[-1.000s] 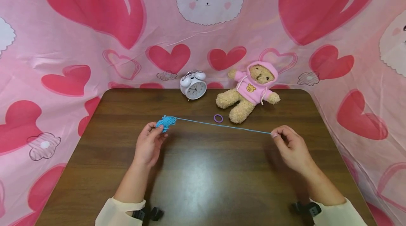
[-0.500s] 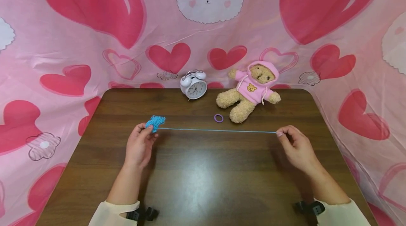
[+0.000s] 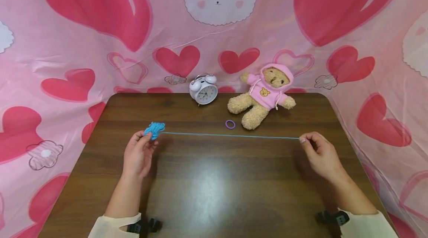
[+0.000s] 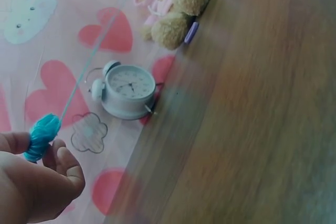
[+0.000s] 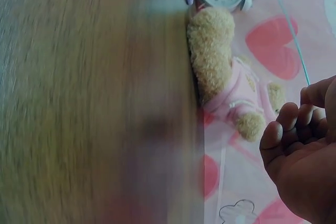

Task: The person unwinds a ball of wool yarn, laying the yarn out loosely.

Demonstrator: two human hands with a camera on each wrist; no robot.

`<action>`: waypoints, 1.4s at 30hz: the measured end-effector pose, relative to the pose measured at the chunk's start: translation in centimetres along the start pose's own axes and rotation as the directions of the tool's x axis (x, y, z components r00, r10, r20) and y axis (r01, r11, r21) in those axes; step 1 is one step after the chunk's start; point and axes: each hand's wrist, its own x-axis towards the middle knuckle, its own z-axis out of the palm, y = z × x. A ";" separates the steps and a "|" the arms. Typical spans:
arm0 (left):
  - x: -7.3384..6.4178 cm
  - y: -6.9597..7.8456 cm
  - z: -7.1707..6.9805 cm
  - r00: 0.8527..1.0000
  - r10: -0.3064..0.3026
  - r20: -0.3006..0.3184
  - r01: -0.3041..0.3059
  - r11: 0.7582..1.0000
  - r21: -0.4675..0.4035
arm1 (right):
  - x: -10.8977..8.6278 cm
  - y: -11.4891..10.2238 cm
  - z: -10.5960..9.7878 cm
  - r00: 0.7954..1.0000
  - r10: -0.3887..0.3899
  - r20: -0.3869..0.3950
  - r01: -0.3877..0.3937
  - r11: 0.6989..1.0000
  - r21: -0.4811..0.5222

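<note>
A small bundle of bright blue yarn (image 3: 155,130) is pinched between the thumb and fingers of my left hand (image 3: 138,154), on the left above the table. From it a single strand (image 3: 230,136) runs straight and taut across to the right. My right hand (image 3: 322,156) pinches the strand's far end between thumb and forefinger. In the left wrist view the yarn bundle (image 4: 43,136) sits between thumb and fingertips, with the strand leaving its upper end. The right wrist view shows the strand (image 5: 300,53) reaching my fingertips, the other fingers curled loosely.
On the brown wooden table (image 3: 207,193), a white twin-bell alarm clock (image 3: 204,90) stands at the back edge. Right of it lies a teddy bear (image 3: 264,95) in a pink hoodie. A purple ring (image 3: 230,124) lies near its foot. Behind hangs a pink heart-print cloth (image 3: 133,19).
My left hand has moved left with the yarn bundle, and my right hand has moved a little right. The strand between them has grown longer. Clock, bear and ring stay put.
</note>
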 end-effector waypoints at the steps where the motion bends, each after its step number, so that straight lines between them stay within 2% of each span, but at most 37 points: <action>1: 0.0 0.1 -0.1 1.000 0.001 -0.001 -0.001 1.000 0.000 | 0.0 0.1 -0.1 1.000 0.004 -0.003 -0.004 1.000 -0.001; 9: -0.1 0.8 -1.4 1.000 0.005 -0.027 -0.005 1.000 -0.003 | 0.1 1.0 -0.9 0.999 0.046 -0.010 -0.046 0.998 -0.043; 17: 0.2 1.7 -2.5 0.997 0.037 -0.063 -0.042 0.996 -0.085 | 0.1 2.3 -1.6 0.998 0.067 -0.003 -0.067 0.995 -0.072; 24: 0.5 2.5 -3.6 0.994 0.036 -0.105 -0.053 0.985 -0.163 | 0.0 3.6 -2.1 0.996 0.088 0.012 -0.087 0.990 -0.111; 32: 1.1 3.0 -5.0 0.990 0.034 -0.140 -0.063 0.976 -0.207 | 0.3 5.3 -3.3 0.988 0.151 0.041 -0.142 0.976 -0.167; 42: 1.8 3.5 -6.8 0.981 0.046 -0.190 -0.097 0.958 -0.268 | 0.5 7.9 -4.5 0.980 0.189 0.070 -0.172 0.965 -0.197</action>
